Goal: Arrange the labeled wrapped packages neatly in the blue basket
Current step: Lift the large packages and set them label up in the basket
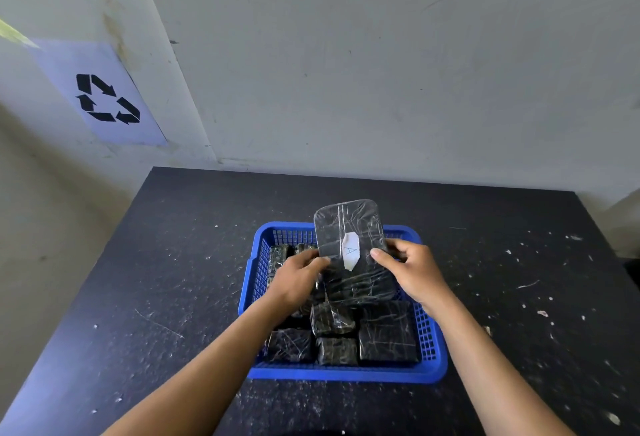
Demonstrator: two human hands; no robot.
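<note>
Both hands, left hand point(298, 278) and right hand point(412, 269), pinch the flat package point(349, 227) labelled A by its sides above the blue basket point(346, 374). Lower it level, label up; the free slot seems to lie at the back.

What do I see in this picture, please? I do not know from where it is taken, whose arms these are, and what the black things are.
There is no machine here. A person wears a camera on the head, so the one picture looks forward and down at that person's own arms. The left hand and the right hand together hold a flat black package, wrapped in clear film, with a white label that seems to read "A". Below it a blue basket stands on a dark, speckled table and holds more wrapped packages. On the wall hangs a recycling sign.
</note>
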